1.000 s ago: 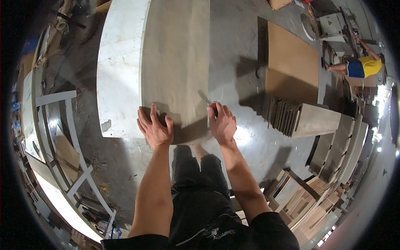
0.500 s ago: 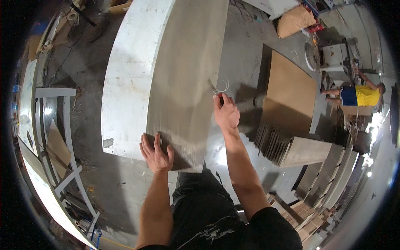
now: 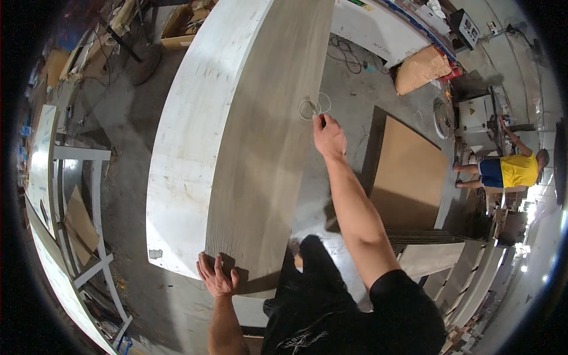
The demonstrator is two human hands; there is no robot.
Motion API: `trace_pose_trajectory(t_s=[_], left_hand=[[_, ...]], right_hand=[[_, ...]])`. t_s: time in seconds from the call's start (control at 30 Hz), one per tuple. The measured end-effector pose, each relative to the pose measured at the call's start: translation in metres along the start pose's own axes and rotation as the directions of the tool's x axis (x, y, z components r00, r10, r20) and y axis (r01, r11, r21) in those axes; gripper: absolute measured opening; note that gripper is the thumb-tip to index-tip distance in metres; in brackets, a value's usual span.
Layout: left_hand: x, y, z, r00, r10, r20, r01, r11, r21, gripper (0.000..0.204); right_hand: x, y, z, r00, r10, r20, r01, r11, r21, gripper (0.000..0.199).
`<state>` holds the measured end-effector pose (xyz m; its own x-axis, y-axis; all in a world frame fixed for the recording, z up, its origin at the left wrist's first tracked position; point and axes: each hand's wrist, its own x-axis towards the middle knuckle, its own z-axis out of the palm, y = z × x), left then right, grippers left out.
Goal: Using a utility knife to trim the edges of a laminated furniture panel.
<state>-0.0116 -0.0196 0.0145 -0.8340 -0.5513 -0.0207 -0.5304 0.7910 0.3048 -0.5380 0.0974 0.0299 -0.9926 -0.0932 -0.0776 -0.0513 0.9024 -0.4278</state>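
Below, grainy board [image 3: 266, 148], grey floor [image 3: 133, 154].

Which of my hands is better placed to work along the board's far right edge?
Probably your right hand: it's beside that edge of the board, gripping a mostly hidden small tool. Your left hand rests at the near left corner, well away.

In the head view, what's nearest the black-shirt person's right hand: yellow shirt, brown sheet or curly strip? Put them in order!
1. Curly strip: just beyond the right hand.
2. Brown sheet: to the hand's right.
3. Yellow shirt: farthest right.
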Motion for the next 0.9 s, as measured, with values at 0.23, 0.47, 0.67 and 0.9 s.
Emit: trace_pose_trajectory(t_s=[0.23,0.47,0.67,0.9], left_hand=[[0.0,0.003,0.002,1.0,0.009,-0.027,-0.01,1.0,-0.022,0.068],[0.0,0.014,-0.015,0.989,-0.039,0.142,0.027,0.996,0.084,0.067],[0.029,0.09,-0.039,0.613,-0.662,0.432,0.332,0.712,0.619,0.072],[0.128,0.157,-0.044,0.12,-0.905,0.409,0.742,0.355,0.568,0.07]], right_hand=[[0.128,-0.018,-0.006,0.998,-0.007,0.066,0.008,1.0,-0.014,0.045],[0.271,-0.027,-0.015,0.987,-0.075,0.14,0.082,0.996,-0.044,0.051],[0.401,-0.036,-0.027,0.981,-0.063,0.184,0.068,0.998,-0.019,0.049],[0.519,-0.057,-0.041,0.958,-0.035,0.283,0.056,0.996,-0.069,0.046]])
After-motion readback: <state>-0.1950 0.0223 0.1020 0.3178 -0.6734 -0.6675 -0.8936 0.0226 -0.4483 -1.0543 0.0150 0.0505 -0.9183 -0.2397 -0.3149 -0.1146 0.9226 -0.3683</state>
